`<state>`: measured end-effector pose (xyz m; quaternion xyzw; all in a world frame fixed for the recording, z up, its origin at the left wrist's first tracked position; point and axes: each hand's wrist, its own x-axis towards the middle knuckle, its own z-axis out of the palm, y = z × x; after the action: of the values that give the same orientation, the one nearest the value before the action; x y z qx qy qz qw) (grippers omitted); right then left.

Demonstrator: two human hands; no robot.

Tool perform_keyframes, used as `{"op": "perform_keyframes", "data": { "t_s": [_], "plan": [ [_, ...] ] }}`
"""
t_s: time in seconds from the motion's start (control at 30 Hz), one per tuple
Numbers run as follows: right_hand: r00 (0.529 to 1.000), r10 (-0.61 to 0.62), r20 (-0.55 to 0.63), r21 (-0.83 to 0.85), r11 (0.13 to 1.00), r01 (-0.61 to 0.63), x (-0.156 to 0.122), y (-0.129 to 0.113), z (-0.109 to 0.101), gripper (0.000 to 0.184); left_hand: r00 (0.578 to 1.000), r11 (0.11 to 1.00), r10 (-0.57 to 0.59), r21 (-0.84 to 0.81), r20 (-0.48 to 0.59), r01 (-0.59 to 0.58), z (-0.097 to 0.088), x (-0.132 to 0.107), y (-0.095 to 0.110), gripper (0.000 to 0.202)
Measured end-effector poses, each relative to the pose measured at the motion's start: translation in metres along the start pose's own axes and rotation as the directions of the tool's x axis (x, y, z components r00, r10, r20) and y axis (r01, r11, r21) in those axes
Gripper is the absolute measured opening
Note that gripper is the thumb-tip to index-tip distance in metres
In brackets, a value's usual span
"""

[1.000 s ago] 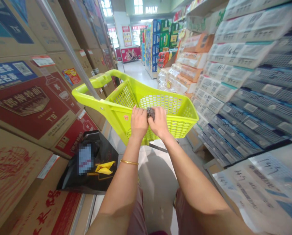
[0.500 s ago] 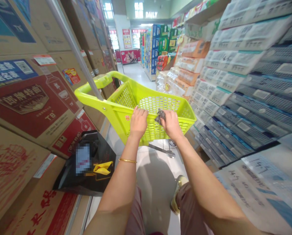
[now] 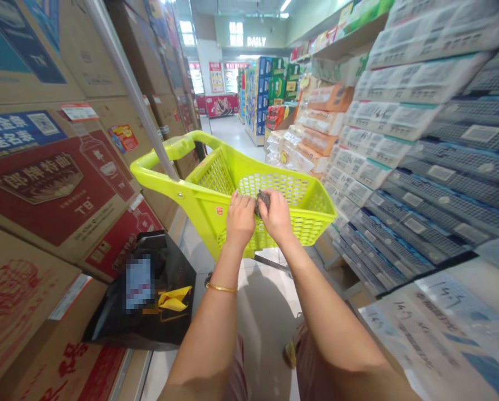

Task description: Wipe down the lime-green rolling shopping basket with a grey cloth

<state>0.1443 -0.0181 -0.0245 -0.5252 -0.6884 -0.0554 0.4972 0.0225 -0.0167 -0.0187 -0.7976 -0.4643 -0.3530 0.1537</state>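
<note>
A lime-green plastic shopping basket cart [image 3: 201, 199] stands sideways before me, its handle to the left. My left hand [image 3: 240, 221] is closed over the near rim of the basket. Beside it, on the same rim, my right hand [image 3: 278, 216] is closed around a crumpled dark grey cloth [image 3: 261, 204]. The cloth sits between the two hands, touching the rim; part of it is hidden by my right fingers. Perforated basket walls show around both hands.
Stacked cartons [image 3: 61, 181] line the left side, with a metal pole [image 3: 126, 78] in front. A black bag [image 3: 161, 317] stands low at left. Wrapped tissue packs [image 3: 404, 120] rise on the right. Ahead, the tiled aisle [image 3: 236, 131] runs past blue and green boxes [image 3: 264, 94].
My right hand has slid left along the rim with the cloth, closer to my left hand. My left hand keeps its place on the rim. The view has tilted slightly up.
</note>
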Motion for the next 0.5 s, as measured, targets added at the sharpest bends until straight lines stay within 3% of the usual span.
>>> {"op": "perform_keyframes", "data": {
  "t_s": [0.17, 0.27, 0.37, 0.5],
  "plan": [
    [0.994, -0.109, -0.013, 0.057, 0.992, 0.109, 0.003, -0.001, -0.002, 0.021, 1.0, 1.0, -0.016, -0.004, -0.001, 0.016, -0.004, -0.002, 0.003, 0.027],
    [0.976, -0.195, 0.097, 0.116, 0.976, 0.183, 0.001, 0.004, -0.015, 0.029, 1.0, 1.0, -0.016, 0.002, -0.014, 0.016, -0.006, -0.002, 0.005, 0.026],
    [0.927, -0.292, 0.234, 0.152, 0.953, 0.262, 0.001, 0.008, -0.027, 0.043, 1.0, 1.0, -0.006, 0.008, -0.026, 0.006, -0.007, -0.003, 0.005, 0.026],
    [0.89, -0.368, 0.271, 0.144, 0.929, 0.34, 0.002, 0.008, -0.032, 0.044, 1.0, 1.0, 0.008, 0.021, -0.014, -0.008, -0.009, -0.005, 0.004, 0.025]
  ]
}}
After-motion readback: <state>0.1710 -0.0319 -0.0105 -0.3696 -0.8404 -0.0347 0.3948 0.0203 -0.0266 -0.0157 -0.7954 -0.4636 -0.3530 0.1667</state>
